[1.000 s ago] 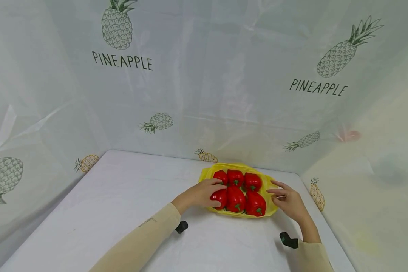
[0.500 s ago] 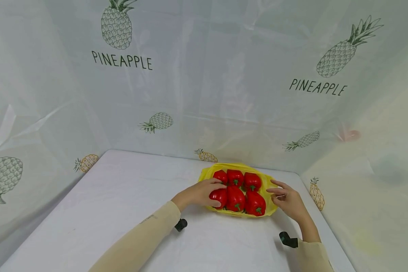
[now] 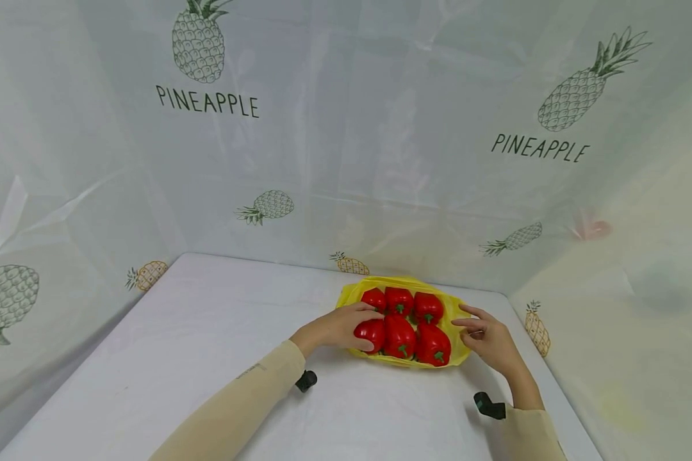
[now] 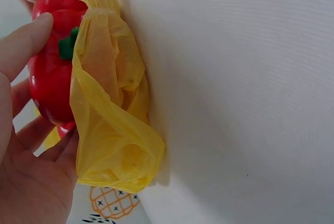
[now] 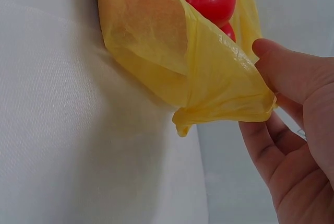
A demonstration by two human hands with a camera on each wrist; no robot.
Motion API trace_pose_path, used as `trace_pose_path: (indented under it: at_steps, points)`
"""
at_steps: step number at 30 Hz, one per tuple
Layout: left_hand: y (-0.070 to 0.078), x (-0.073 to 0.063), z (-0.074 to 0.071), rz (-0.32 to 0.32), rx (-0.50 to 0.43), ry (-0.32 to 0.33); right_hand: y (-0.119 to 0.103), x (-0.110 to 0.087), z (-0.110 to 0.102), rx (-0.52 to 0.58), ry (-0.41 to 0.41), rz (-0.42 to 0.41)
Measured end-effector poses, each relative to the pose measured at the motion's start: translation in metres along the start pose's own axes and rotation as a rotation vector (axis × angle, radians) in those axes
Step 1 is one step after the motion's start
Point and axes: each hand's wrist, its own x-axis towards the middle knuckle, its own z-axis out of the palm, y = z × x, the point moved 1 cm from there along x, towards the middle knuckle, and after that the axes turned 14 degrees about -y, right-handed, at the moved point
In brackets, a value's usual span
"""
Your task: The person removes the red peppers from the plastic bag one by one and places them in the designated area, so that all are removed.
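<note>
Glossy red bell peppers with green stems fill a yellow plastic bag (image 3: 457, 315) in two rows. My left hand (image 3: 343, 326) holds the front-left pepper (image 3: 370, 335). In the left wrist view the thumb (image 4: 32, 38) lies over that pepper (image 4: 55, 80), with fingers along its far side. At the bag's right end is my right hand (image 3: 492, 347), its fingers spread and loosely bent. In the right wrist view the bag's edge (image 5: 237, 85) reaches between thumb (image 5: 292, 72) and fingers, and hides some fingertips.
Both hands work over a white-covered table (image 3: 236, 307), near its back edge. A pale curtain (image 3: 346, 141) printed with pineapples hangs behind and on both sides. Black wrist mounts show under the left wrist (image 3: 307, 381) and beside the right sleeve (image 3: 533, 435).
The left hand and the front-left pepper have shifted very slightly to the left. The right hand and the bag stay in place.
</note>
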Motion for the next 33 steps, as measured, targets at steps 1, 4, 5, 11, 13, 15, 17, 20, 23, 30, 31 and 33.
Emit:
trace_pose_path:
  at_steps: [1, 4, 5, 11, 13, 15, 17, 20, 23, 30, 31, 33]
  points:
    - [-0.0002, 0.0000, 0.0001, -0.001, 0.001, 0.000, -0.0003, 0.0000, -0.0001, 0.002, -0.002, -0.002]
    - [-0.0011, -0.0001, 0.0003, -0.005, 0.004, -0.001, -0.0013, 0.0004, -0.0003, 0.004, -0.004, -0.011]
    - [-0.0016, 0.0000, 0.0004, -0.007, 0.004, -0.001, -0.0015, 0.0005, -0.0004, 0.006, -0.005, -0.014]
    - [-0.0047, 0.0011, 0.0018, -0.005, 0.001, -0.005, -0.0024, 0.0010, -0.0006, 0.005, -0.004, -0.005]
    - [-0.0057, 0.0014, 0.0023, -0.002, 0.000, -0.006, -0.0018, 0.0013, -0.0007, -0.002, -0.002, -0.003]
    - [-0.0064, 0.0017, 0.0027, 0.000, 0.001, -0.006, -0.0008, 0.0015, -0.0009, -0.009, -0.002, -0.003]
    - [-0.0067, 0.0017, 0.0028, 0.002, 0.002, -0.005, 0.0001, 0.0017, -0.0011, -0.013, -0.003, 0.000]
    - [-0.0070, 0.0021, 0.0029, 0.003, 0.004, -0.007, 0.0007, 0.0016, -0.0014, -0.017, -0.004, 0.007]
    - [-0.0070, 0.0021, 0.0025, 0.004, 0.004, -0.003, 0.0004, 0.0014, -0.0015, -0.025, -0.004, 0.005]
    - [-0.0075, 0.0026, 0.0020, 0.008, 0.006, 0.010, -0.0037, -0.0005, -0.0036, -0.033, 0.014, -0.024]
    - [-0.0075, 0.0027, 0.0020, 0.007, 0.005, 0.010, -0.0044, -0.0007, -0.0039, -0.032, 0.016, -0.024]
    - [-0.0074, 0.0029, 0.0020, 0.009, 0.003, 0.010, -0.0053, -0.0011, -0.0046, -0.035, 0.011, -0.021]
